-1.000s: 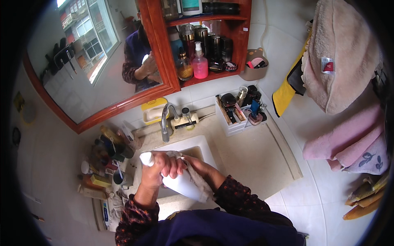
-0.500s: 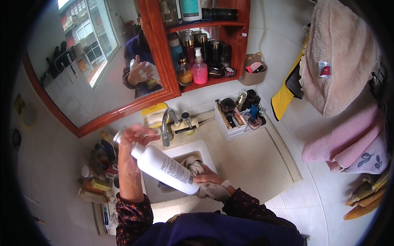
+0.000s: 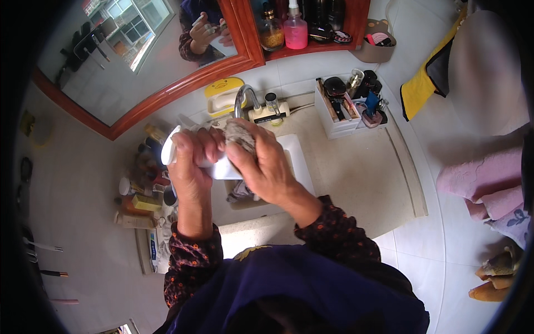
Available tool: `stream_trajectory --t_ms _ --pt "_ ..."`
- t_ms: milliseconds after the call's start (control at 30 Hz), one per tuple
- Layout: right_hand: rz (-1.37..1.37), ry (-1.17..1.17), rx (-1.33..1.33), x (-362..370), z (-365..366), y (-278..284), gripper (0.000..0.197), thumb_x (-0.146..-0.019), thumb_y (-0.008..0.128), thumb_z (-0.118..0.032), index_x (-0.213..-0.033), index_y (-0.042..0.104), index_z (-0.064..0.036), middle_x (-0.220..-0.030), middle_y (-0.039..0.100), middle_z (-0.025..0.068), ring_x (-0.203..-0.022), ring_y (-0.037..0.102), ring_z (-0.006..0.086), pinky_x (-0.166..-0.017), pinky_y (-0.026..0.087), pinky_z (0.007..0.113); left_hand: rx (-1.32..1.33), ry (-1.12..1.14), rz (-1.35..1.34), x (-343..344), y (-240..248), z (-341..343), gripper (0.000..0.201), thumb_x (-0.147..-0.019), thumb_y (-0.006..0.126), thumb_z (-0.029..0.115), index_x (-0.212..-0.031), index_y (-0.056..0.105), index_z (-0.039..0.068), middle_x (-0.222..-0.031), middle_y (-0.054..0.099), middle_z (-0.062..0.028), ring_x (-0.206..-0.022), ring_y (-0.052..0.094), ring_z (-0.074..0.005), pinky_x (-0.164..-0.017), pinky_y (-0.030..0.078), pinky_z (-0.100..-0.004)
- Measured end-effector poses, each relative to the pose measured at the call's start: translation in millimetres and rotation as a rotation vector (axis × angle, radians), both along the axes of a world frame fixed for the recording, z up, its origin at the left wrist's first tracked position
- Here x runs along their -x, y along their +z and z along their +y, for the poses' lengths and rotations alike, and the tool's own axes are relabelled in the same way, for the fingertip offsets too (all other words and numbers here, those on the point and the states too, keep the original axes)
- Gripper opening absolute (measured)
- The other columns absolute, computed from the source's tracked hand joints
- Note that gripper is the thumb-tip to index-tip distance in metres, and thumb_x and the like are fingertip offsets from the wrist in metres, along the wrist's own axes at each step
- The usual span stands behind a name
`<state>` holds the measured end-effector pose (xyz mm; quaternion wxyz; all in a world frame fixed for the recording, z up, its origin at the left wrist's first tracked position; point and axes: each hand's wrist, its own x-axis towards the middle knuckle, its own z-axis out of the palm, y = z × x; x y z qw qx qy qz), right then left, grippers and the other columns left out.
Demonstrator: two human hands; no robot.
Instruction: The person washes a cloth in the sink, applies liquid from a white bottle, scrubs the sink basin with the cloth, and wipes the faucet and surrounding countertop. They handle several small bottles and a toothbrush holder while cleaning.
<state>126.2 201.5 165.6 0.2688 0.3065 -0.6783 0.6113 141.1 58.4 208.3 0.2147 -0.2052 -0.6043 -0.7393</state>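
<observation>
Over the sink (image 3: 303, 167), my left hand (image 3: 191, 170) is closed round the neck end of a white pump bottle (image 3: 223, 169), with its white pump head (image 3: 168, 147) sticking out on the left. The bottle lies tilted on its side, mostly covered by my hands. My right hand (image 3: 270, 170) is closed on a bunched grey-beige cloth (image 3: 240, 137), held against the bottle close to my left fingers. Below them, a grey striped cloth (image 3: 239, 192) lies in the basin.
Behind the sink stands a curved metal faucet (image 3: 239, 101). A white organizer (image 3: 339, 127) with cosmetics sits on the counter (image 3: 361, 172) to the right. Several bottles and boxes (image 3: 146, 202) crowd the left side. A wood-framed mirror (image 3: 167, 92) hangs above; towels (image 3: 473, 181) hang at right.
My right hand has moved up and left with the cloth, from the bottle's base towards its neck end. My left hand has closed round the bottle. The view has tipped downward.
</observation>
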Motion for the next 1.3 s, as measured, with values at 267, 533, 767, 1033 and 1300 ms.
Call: stream_trajectory --t_ms 267,533,767,1033,1300 --pt "-0.525 0.030 0.044 17.1 8.2 -61.2 0.034 -0.099 0.051 -0.037 -0.110 0.059 -0.0061 -0.076 0.066 0.0116 -0.070 0.067 0.0242 -0.065 0.054 0.039 -0.145 0.065 0.024 -4.8 6.6 -27.0 0.057 -0.100 0.042 0.056 -0.060 0.036 0.016 -0.054 0.044 -0.0020 -0.060 0.046 -0.0187 -0.082 0.048 -0.0430" --pt "-0.465 0.458 0.090 14.8 -7.6 -32.0 0.036 -0.102 0.049 -0.034 -0.104 0.060 -0.0002 -0.075 0.064 0.0062 -0.066 0.061 0.0191 -0.066 0.050 0.034 -0.010 -0.276 -0.033 -2.4 -32.6 -22.8 0.054 -0.099 0.044 0.056 -0.062 0.039 0.016 -0.051 0.044 -0.0005 -0.054 0.044 -0.0181 -0.073 0.046 -0.0392" --pt "-1.283 0.916 0.788 -1.1 15.7 -86.5 0.049 -0.096 0.053 -0.050 -0.114 0.063 -0.0064 -0.100 0.069 0.0119 -0.090 0.068 0.0218 -0.074 0.056 0.037 -0.177 -0.418 0.182 4.7 -13.0 -60.9 0.051 -0.101 0.040 0.053 -0.064 0.041 0.017 -0.054 0.044 0.0017 -0.055 0.043 -0.0151 -0.075 0.045 -0.0403" --pt "-1.338 0.949 1.253 5.4 -8.9 -121.2 0.057 -0.089 0.061 -0.055 -0.116 0.059 -0.0046 -0.111 0.065 0.0142 -0.101 0.064 0.0266 -0.090 0.051 0.039 -0.383 -0.243 0.064 -2.4 -29.5 -38.9 0.053 -0.101 0.043 0.051 -0.061 0.037 0.017 -0.053 0.040 0.0009 -0.061 0.042 -0.0167 -0.080 0.044 -0.0389" --pt "-1.244 1.355 1.105 -13.3 -29.4 -160.0 0.070 -0.090 0.058 -0.054 -0.130 0.050 0.0029 -0.112 0.064 0.0202 -0.092 0.067 0.0337 -0.079 0.057 0.047 -0.651 -0.150 -0.107 24.3 -43.1 -20.2 0.056 -0.100 0.048 0.048 -0.056 0.037 0.015 -0.054 0.037 0.0005 -0.061 0.040 -0.0165 -0.081 0.043 -0.0402"
